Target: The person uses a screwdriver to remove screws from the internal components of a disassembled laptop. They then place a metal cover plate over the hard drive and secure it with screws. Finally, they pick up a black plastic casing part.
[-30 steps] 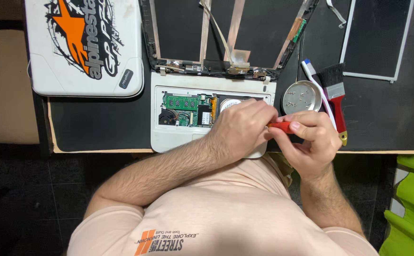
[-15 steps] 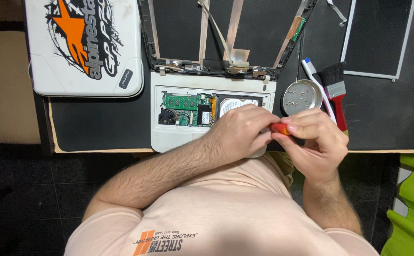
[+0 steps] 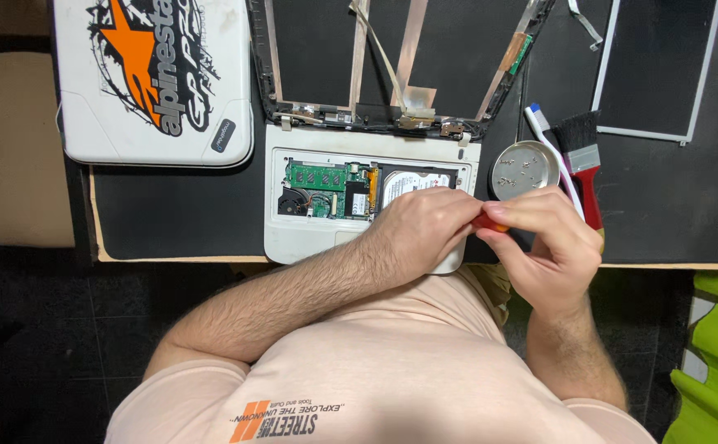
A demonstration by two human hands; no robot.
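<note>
the person's left hand (image 3: pixel 424 230) rests curled over the right end of an opened white laptop base (image 3: pixel 309 234), its fingers bent closed around the front of a red-handled screwdriver (image 3: pixel 489 222). the right hand (image 3: pixel 549 238) has its fingers pinched tight on the red handle, just beside the left. inside the laptop base lie a green circuit board (image 3: pixel 326 187) and a silver hard drive (image 3: pixel 415 182). just beyond the right hand, a round metal dish (image 3: pixel 525 169) holds small screws, touching a red-handled brush (image 3: pixel 582 156).
</note>
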